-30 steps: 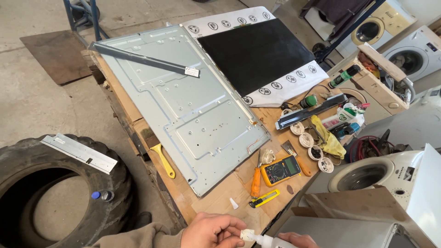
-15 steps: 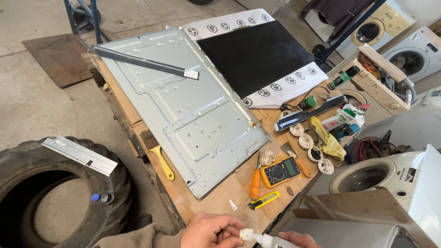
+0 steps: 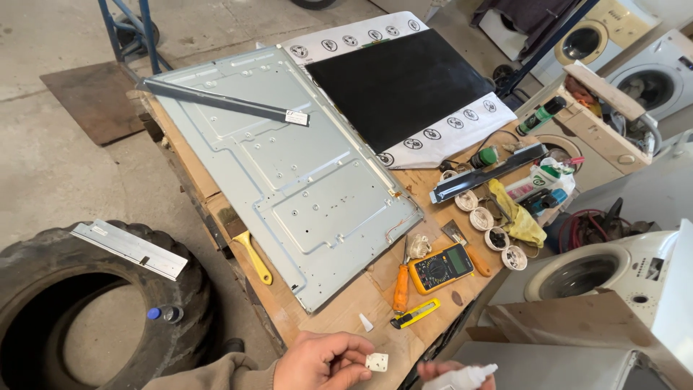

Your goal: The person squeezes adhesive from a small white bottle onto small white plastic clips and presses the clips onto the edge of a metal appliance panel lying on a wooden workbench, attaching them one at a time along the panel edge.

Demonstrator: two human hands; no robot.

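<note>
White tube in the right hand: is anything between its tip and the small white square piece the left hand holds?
Nothing visible. The white tube in the right hand points toward the white square piece pinched by the left hand; only open air separates them.

Left hand (image 3: 323, 363) half-curled; right hand (image 3: 453, 373) barely visible.

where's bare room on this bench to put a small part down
Free: the cardboard strip between the metal panel and the left hand, and the panel's own flat middle. Crowded: the right edge, around the yellow meter, orange screwdriver and small cups.
</note>
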